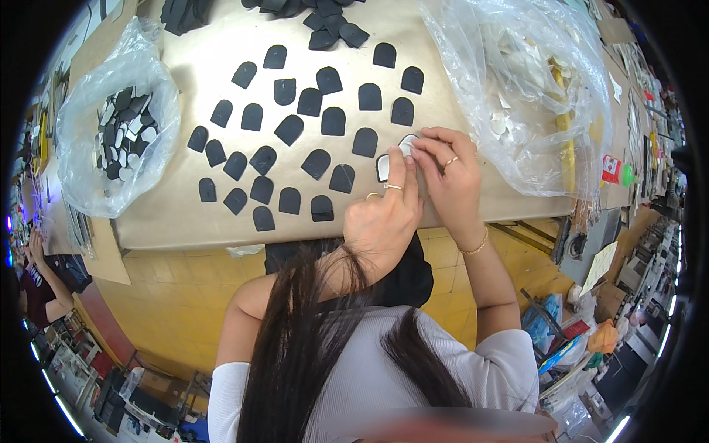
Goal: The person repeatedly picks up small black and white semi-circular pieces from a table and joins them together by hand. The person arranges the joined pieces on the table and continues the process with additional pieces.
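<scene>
My left hand (382, 221) reaches over the table with its index finger stretched out, the tip beside a black-edged piece with a white face (383, 168). Its other fingers are partly bent, and the thumb is hidden. Against it, my right hand (452, 176) pinches a small arched white piece (407, 141) between thumb and forefinger; fingertips cover part of it. To the left, several black arched pieces (333, 121) lie spread flat and apart on the brown table covering (185, 235). One black piece (365, 142) lies just beyond my left fingertip.
A clear plastic bag (166, 103) with black and white pieces stands at the left. Another large clear bag (543, 159), holding white pieces, spreads over the right side. Black pieces are heaped (336, 28) at the far edge. A person's arm (52, 284) shows at far left.
</scene>
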{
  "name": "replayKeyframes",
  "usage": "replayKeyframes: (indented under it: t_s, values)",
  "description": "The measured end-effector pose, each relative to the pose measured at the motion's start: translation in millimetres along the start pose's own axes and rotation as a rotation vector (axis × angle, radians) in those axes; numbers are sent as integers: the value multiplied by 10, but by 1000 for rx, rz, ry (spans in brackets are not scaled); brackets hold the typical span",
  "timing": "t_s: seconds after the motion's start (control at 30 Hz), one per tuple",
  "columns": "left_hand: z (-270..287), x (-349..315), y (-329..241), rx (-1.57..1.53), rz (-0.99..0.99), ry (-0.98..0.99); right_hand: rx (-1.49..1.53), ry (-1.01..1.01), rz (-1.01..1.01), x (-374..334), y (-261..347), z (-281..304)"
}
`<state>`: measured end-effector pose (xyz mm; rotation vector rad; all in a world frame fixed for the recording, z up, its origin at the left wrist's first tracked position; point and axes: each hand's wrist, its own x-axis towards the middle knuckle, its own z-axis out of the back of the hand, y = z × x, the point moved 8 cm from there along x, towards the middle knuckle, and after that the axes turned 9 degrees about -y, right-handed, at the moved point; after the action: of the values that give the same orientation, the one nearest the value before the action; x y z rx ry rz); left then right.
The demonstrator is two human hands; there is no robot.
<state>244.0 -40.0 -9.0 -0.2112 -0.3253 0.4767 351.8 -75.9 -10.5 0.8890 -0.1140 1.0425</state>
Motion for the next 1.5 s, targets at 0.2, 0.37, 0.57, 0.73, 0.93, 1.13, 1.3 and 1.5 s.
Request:
replayKeyframes:
  t_s: [0.2, 0.37, 0.57, 0.73, 0.93, 1.13, 1.3, 1.5]
  values:
    - [1, 0, -4, -18, 18, 7, 273, 172, -313, 179, -167, 13]
    - [43, 43, -2, -54, 45, 5, 256, 248, -247, 506, -201, -1]
    - [124, 160, 155, -149, 102, -19, 310, 526, -26, 852, -189, -309]
    - [100, 238, 241, -152, 141, 6, 302, 599, 10, 921, -188, -381]
    - [44, 263, 262, -174, 190, 78, 250, 591, -6, 899, -198, -404]
    - [28, 287, 274, -199, 204, 62, 225, 579, 17, 908, -171, -406]
    - [8, 319, 230, -165, 177, 43, 184, 572, 17, 868, -171, -415]
    - [-56, 343, 198, -93, 152, 74, -7, 288, 99, 894, -157, -312]
